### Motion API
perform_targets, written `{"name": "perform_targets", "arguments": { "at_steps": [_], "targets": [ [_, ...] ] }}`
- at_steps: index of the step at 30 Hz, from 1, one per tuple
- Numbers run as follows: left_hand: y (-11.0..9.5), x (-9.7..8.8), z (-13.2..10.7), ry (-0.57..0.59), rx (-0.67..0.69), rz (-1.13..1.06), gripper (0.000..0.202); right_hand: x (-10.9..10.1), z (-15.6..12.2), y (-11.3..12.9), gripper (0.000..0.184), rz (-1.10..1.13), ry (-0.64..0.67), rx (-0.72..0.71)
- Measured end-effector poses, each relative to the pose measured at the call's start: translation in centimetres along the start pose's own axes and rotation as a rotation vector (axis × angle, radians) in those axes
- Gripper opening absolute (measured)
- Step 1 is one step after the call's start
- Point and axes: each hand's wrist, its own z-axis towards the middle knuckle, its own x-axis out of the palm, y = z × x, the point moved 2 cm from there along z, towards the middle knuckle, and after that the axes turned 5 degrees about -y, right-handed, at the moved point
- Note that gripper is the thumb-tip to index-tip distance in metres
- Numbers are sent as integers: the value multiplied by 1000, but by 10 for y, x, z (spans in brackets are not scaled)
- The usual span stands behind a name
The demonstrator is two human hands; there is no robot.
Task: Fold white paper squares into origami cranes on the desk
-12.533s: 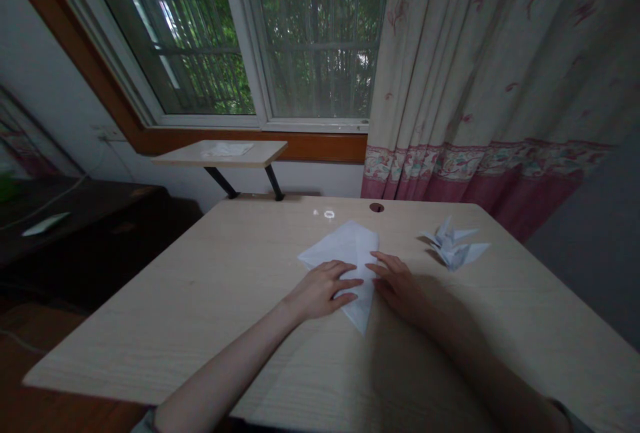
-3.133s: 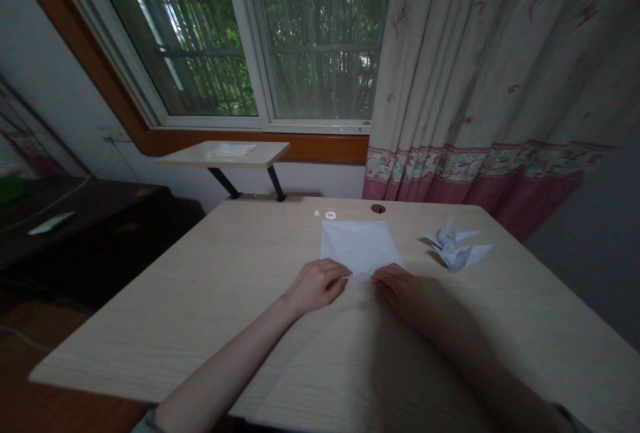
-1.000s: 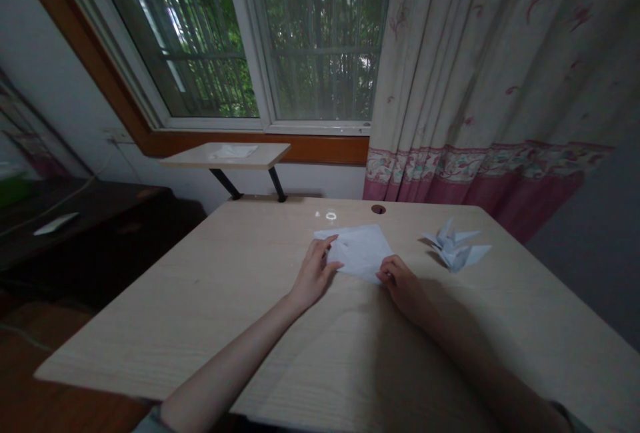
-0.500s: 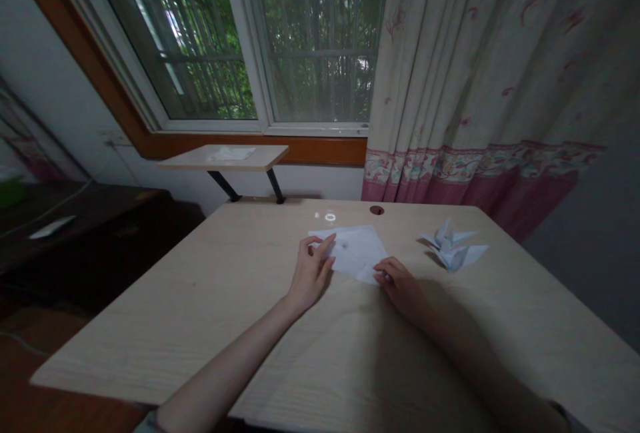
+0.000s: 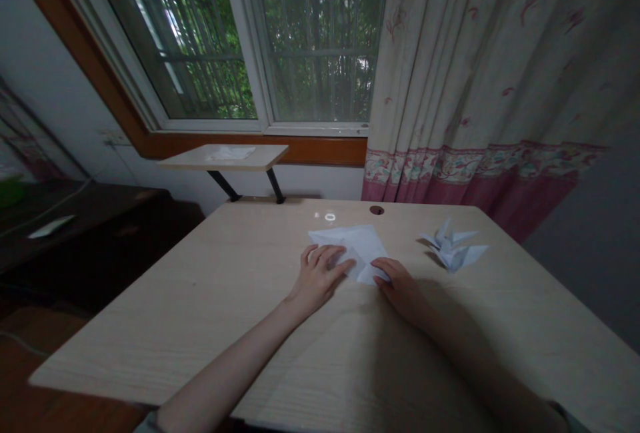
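Note:
A sheet of white paper (image 5: 363, 243) lies folded in layers on the pale wood desk (image 5: 200, 333), with a flap showing under my fingers. My left hand (image 5: 320, 273) rests flat on its left part, fingers spread over the flap. My right hand (image 5: 400, 286) lies on the paper's near corner, partly in shadow, and its fingertips touch the paper. To the right of the sheet, apart from both hands, sits a folded white paper crane (image 5: 453, 250).
The desk has a round cable hole (image 5: 377, 210) at its far edge. Behind it stands a small shelf table (image 5: 223, 157) with white paper on top. A dark cabinet (image 5: 90, 220) is to the left, and a curtain (image 5: 475, 86) hangs to the right.
My left hand has come down from the paper's left corner and now lies flat across the sheet. A folded flap now shows there. My right hand stays at the near corner.

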Motion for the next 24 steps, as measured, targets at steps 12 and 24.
{"name": "perform_targets", "arguments": {
  "at_steps": [12, 24],
  "targets": [
    [-2, 5, 0, 277, -13, 44, 37, -4, -5, 8, 45, -176, 66, -59],
    [-3, 3, 3, 255, -33, 43, 32, -19, 4, 39, 35, -294, 191, -174]
  ]
}}
